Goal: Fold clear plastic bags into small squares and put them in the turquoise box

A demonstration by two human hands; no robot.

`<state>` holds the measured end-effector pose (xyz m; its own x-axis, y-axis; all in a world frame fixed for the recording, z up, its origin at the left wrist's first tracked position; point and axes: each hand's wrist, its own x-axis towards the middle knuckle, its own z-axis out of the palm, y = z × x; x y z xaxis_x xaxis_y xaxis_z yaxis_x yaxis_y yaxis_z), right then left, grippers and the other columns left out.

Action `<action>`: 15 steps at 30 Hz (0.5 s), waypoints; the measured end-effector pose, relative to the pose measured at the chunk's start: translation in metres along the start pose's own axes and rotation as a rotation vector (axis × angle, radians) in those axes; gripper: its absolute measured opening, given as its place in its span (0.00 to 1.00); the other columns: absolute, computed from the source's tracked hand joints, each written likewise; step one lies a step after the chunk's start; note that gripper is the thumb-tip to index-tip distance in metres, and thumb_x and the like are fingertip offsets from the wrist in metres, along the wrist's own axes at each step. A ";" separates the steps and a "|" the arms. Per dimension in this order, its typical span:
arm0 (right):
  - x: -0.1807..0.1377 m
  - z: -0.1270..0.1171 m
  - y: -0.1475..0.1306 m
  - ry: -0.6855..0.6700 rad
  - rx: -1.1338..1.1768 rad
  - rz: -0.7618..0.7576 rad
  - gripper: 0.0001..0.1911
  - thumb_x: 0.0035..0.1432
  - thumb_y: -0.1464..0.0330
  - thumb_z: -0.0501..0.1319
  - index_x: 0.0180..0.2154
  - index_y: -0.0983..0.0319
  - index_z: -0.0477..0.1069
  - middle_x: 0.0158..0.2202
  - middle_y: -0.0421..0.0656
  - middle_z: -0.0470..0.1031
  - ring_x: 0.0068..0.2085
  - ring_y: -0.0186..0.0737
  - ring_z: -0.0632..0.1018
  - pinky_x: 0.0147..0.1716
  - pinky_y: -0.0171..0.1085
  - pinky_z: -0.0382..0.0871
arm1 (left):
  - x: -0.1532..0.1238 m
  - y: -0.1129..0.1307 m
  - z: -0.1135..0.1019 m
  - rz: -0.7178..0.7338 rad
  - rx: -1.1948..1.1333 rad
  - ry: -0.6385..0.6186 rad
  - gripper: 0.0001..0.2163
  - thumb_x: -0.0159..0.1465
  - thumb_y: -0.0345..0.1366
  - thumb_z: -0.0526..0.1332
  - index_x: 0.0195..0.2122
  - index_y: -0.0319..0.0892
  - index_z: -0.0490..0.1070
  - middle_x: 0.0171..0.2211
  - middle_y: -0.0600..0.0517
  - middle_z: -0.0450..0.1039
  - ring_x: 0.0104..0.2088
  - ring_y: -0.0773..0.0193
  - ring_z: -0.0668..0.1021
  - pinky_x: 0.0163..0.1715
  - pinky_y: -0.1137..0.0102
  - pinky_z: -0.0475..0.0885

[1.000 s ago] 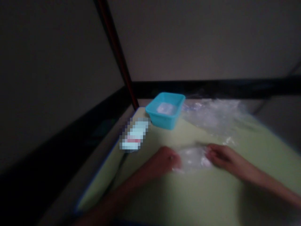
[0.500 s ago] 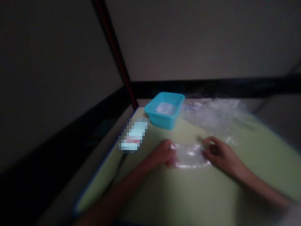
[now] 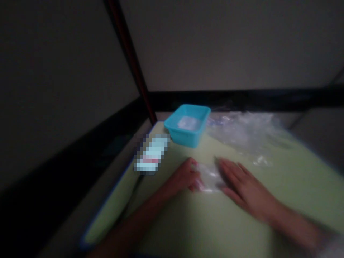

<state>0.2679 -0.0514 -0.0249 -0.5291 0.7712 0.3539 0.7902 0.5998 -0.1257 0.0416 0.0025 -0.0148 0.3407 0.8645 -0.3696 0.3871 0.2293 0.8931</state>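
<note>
A small clear plastic bag point(image 3: 210, 178) lies on the yellow-green tabletop point(image 3: 204, 222) in front of me. At its left end, my left hand point(image 3: 188, 175) is closed, with the bag's edge between its fingers. Something pink or red shows at those fingertips, too blurred to name. My right hand point(image 3: 243, 188) lies flat, fingers stretched out, over the bag's right end and hides that part of it.
Behind the bag stands a turquoise plastic basket point(image 3: 185, 138) with a whitish item point(image 3: 188, 123) inside. A heap of clear plastic bags point(image 3: 247, 130) covers the back right. A pixelated pale device point(image 3: 152, 154) lies at the left edge, a dark cable point(image 3: 132, 197) running from it.
My right hand has gone from curled fingers at the bag's right end to a flat, outstretched hand over it, shifting slightly left. My left hand has stayed in place on the bag.
</note>
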 end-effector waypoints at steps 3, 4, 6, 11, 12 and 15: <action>-0.006 0.009 0.000 -0.065 -0.093 -0.047 0.37 0.64 0.55 0.49 0.66 0.65 0.39 0.66 0.54 0.50 0.65 0.49 0.55 0.60 0.56 0.53 | -0.001 0.003 0.002 -0.015 0.014 0.009 0.13 0.57 0.27 0.54 0.43 0.40 0.56 0.19 0.56 0.73 0.17 0.68 0.75 0.16 0.80 0.65; -0.007 0.011 0.001 -0.073 -0.103 -0.051 0.38 0.65 0.55 0.49 0.67 0.65 0.36 0.66 0.54 0.50 0.65 0.49 0.54 0.60 0.56 0.52 | -0.002 0.003 0.001 -0.020 0.024 0.009 0.14 0.57 0.27 0.54 0.44 0.40 0.56 0.19 0.57 0.72 0.17 0.68 0.75 0.16 0.80 0.65; -0.009 0.013 0.002 -0.078 -0.110 -0.056 0.39 0.65 0.53 0.48 0.66 0.63 0.31 0.66 0.53 0.49 0.65 0.48 0.54 0.60 0.55 0.52 | -0.005 0.004 -0.002 -0.005 0.057 0.011 0.14 0.58 0.27 0.53 0.46 0.38 0.57 0.18 0.60 0.70 0.17 0.70 0.74 0.18 0.80 0.64; -0.009 0.012 0.002 -0.064 -0.112 -0.051 0.39 0.65 0.52 0.47 0.66 0.62 0.30 0.66 0.52 0.50 0.65 0.49 0.55 0.61 0.55 0.52 | -0.027 0.016 -0.011 0.107 0.241 0.111 0.20 0.62 0.32 0.53 0.55 0.37 0.53 0.22 0.56 0.73 0.18 0.68 0.75 0.20 0.75 0.68; -0.008 0.012 0.001 -0.060 -0.111 -0.049 0.39 0.65 0.52 0.47 0.66 0.62 0.30 0.66 0.52 0.50 0.65 0.49 0.55 0.61 0.54 0.52 | -0.032 0.021 -0.008 0.145 0.356 0.207 0.19 0.62 0.32 0.54 0.55 0.38 0.55 0.25 0.54 0.74 0.20 0.66 0.76 0.23 0.73 0.71; -0.007 0.014 0.001 -0.067 -0.117 -0.052 0.39 0.64 0.52 0.47 0.66 0.62 0.30 0.66 0.52 0.50 0.65 0.49 0.55 0.61 0.55 0.51 | -0.043 0.031 0.013 0.392 0.787 0.457 0.14 0.63 0.30 0.51 0.50 0.38 0.64 0.39 0.46 0.76 0.39 0.59 0.79 0.41 0.63 0.73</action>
<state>0.2687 -0.0534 -0.0403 -0.5864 0.7547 0.2942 0.7899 0.6132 0.0013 0.0500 -0.0334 0.0257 0.2671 0.9432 0.1977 0.8330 -0.3291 0.4448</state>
